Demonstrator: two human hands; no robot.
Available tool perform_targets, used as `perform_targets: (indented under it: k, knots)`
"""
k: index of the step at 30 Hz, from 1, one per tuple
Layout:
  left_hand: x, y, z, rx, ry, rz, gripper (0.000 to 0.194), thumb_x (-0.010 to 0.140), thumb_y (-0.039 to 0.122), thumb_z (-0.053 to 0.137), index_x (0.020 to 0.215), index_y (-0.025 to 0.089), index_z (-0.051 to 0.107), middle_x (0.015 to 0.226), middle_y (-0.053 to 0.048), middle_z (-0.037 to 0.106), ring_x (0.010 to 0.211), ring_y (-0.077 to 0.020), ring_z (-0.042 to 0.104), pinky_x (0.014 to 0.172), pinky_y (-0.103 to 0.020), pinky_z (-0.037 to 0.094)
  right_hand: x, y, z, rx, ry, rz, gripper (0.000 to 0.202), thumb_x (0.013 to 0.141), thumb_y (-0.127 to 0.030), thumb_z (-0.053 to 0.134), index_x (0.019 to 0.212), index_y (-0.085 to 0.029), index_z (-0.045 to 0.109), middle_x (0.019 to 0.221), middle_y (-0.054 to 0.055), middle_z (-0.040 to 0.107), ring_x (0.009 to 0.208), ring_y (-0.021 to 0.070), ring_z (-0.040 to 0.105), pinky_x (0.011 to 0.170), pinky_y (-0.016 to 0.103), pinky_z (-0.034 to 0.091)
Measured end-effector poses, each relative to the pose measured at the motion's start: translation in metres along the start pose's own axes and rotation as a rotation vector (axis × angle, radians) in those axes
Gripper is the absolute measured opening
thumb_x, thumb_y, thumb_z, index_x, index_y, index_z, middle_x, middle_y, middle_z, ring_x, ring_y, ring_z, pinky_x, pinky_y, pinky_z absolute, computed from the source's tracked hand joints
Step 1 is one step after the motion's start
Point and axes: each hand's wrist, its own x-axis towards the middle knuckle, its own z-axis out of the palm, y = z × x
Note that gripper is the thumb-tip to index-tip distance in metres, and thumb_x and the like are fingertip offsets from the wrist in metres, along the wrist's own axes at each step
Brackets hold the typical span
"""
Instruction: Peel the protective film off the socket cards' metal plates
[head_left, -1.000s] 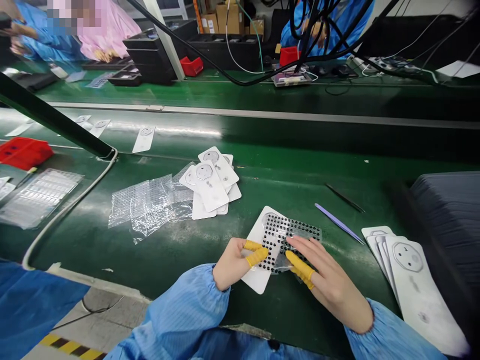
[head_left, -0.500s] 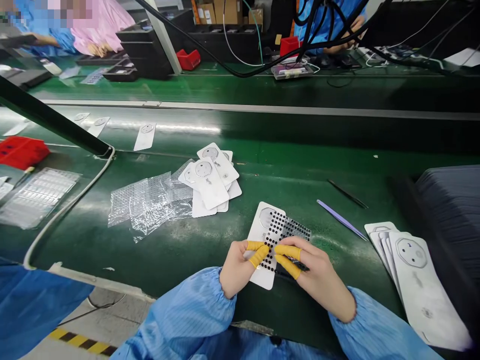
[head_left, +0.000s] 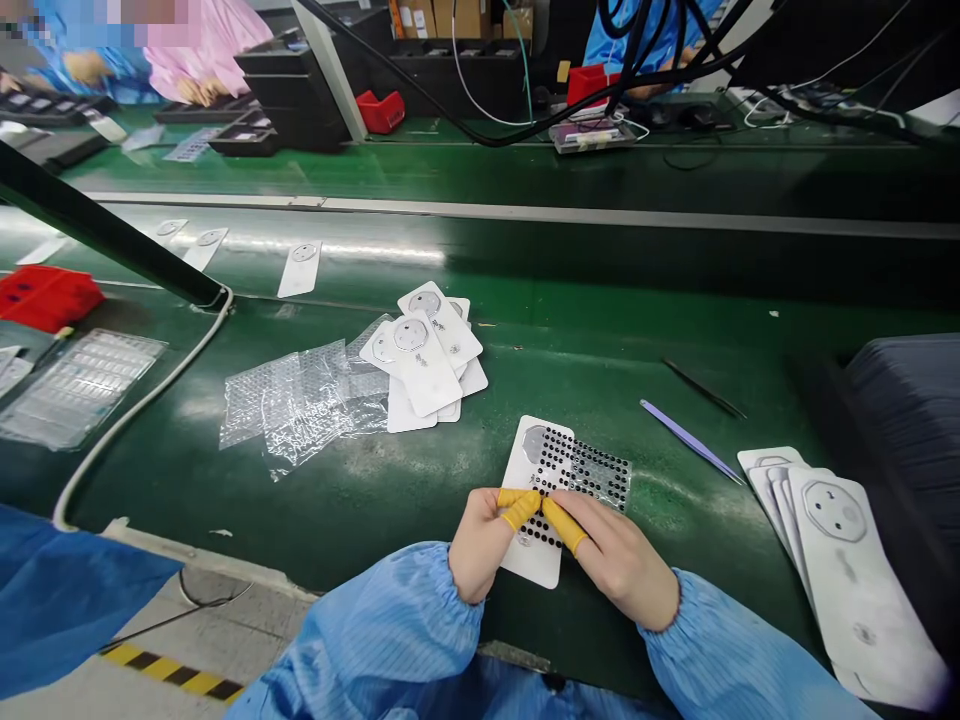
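Note:
A clear sheet with rows of black dots point(head_left: 600, 474) lies partly over a white card with an octagonal outline point(head_left: 519, 462). My left hand point(head_left: 484, 535), in yellow finger covers, is closed at the sheet's left part, thumb and finger pinched together. Its fingertips meet those of my right hand point(head_left: 619, 560), also closed, over the dots. Whatever is between the fingertips is too small to make out. To the right are purple tweezers point(head_left: 690, 442) and dark tweezers point(head_left: 703, 388).
White cards point(head_left: 424, 365) overlap clear bubble bags point(head_left: 300, 405) at centre left. More cards point(head_left: 844, 560) are stacked at the right beside a dark tray point(head_left: 911, 420). A dark post point(head_left: 112, 230) slants in from the left. Other people work across the bench.
My right hand has moved left to meet my left fingertips and turned, uncovering more of the dotted sheet. The dark object that showed in its fingers is no longer visible. The view has shifted slightly.

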Motion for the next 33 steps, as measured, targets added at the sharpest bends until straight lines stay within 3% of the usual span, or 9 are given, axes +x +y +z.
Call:
perform_targets:
  k: [4,8,12,16,18,20,23,26,33]
  knots:
    - [0.0,-0.004,-0.003,0.082,-0.011,0.042,0.05,0.064,0.057,0.074,0.078,0.009,0.074,0.059,-0.006,0.068,0.049,-0.0122,0.056,0.047,-0.022,0.046,-0.004,0.003,0.011,0.285,0.066,0.134,0.021,0.089,-0.008,0.049,0.106,-0.013,0.06,0.107,0.017,0.065,0.103,0.024,0.062,0.082,0.039,0.058]
    - [0.001,-0.01,-0.01,0.264,0.008,0.131,0.041,0.073,0.05,0.07,0.083,0.01,0.074,0.076,-0.009,0.072,0.057,-0.0152,0.059,0.052,-0.025,0.049,-0.001,0.004,0.021,0.443,0.047,0.301,0.022,0.09,-0.013,0.05,0.111,-0.015,0.055,0.105,0.014,0.062,0.097,0.0192,0.062,0.079,0.032,0.057]
    - [-0.006,-0.005,-0.025,0.494,0.057,0.242,0.033,0.079,0.042,0.066,0.087,0.011,0.075,0.093,-0.011,0.072,0.083,-0.0251,0.066,0.073,-0.031,0.053,0.003,0.007,0.026,0.52,0.042,0.46,0.01,0.092,-0.015,0.048,0.099,-0.018,0.055,0.096,0.008,0.062,0.088,0.0153,0.062,0.073,0.026,0.056]
    - [-0.031,0.003,-0.042,0.482,0.258,0.386,0.049,0.083,0.04,0.062,0.127,0.018,0.057,0.116,-0.011,0.067,0.107,-0.0283,0.062,0.092,-0.034,0.05,0.003,0.01,0.024,0.556,0.071,0.531,0.011,0.091,-0.018,0.05,0.099,-0.02,0.056,0.099,0.008,0.062,0.092,0.0174,0.063,0.074,0.027,0.056]
    - [-0.045,0.001,-0.042,0.331,0.272,0.384,0.07,0.084,0.041,0.06,0.145,0.026,0.029,0.125,-0.01,0.062,0.111,-0.0274,0.061,0.089,-0.035,0.053,0.005,0.009,0.018,0.533,0.105,0.53,0.011,0.089,-0.018,0.052,0.099,-0.02,0.057,0.1,0.008,0.063,0.092,0.0182,0.063,0.075,0.028,0.055]
    - [-0.056,-0.004,-0.033,0.235,0.222,0.357,0.078,0.085,0.04,0.06,0.148,0.028,0.015,0.134,-0.01,0.055,0.116,-0.0276,0.058,0.09,-0.035,0.054,0.01,0.004,0.008,0.447,0.154,0.497,0.013,0.088,-0.016,0.053,0.099,-0.021,0.058,0.099,0.007,0.063,0.091,0.0183,0.063,0.077,0.03,0.055]
    - [-0.066,-0.011,-0.014,0.271,0.176,0.363,0.069,0.084,0.037,0.061,0.144,0.024,0.03,0.141,-0.01,0.048,0.126,-0.0298,0.048,0.1,-0.034,0.048,0.021,-0.006,-0.01,0.25,0.219,0.32,0.023,0.086,-0.011,0.054,0.107,-0.021,0.058,0.098,0.006,0.065,0.088,0.0185,0.063,0.088,0.039,0.053]
    - [-0.069,-0.013,0.0,0.334,0.141,0.386,0.061,0.085,0.036,0.06,0.141,0.023,0.039,0.138,-0.01,0.051,0.126,-0.0314,0.048,0.101,-0.036,0.047,0.029,-0.014,-0.023,0.112,0.171,0.137,0.028,0.085,-0.006,0.051,0.111,-0.016,0.058,0.102,0.01,0.066,0.091,0.0204,0.062,0.098,0.05,0.046]
    - [-0.071,-0.026,0.003,0.398,0.214,0.405,0.063,0.083,0.034,0.062,0.141,0.023,0.04,0.125,-0.012,0.061,0.117,-0.033,0.054,0.096,-0.038,0.048,0.025,-0.015,-0.029,0.029,0.137,0.083,0.027,0.082,-0.002,0.049,0.105,-0.01,0.061,0.105,0.016,0.066,0.096,0.0235,0.061,0.099,0.054,0.044]
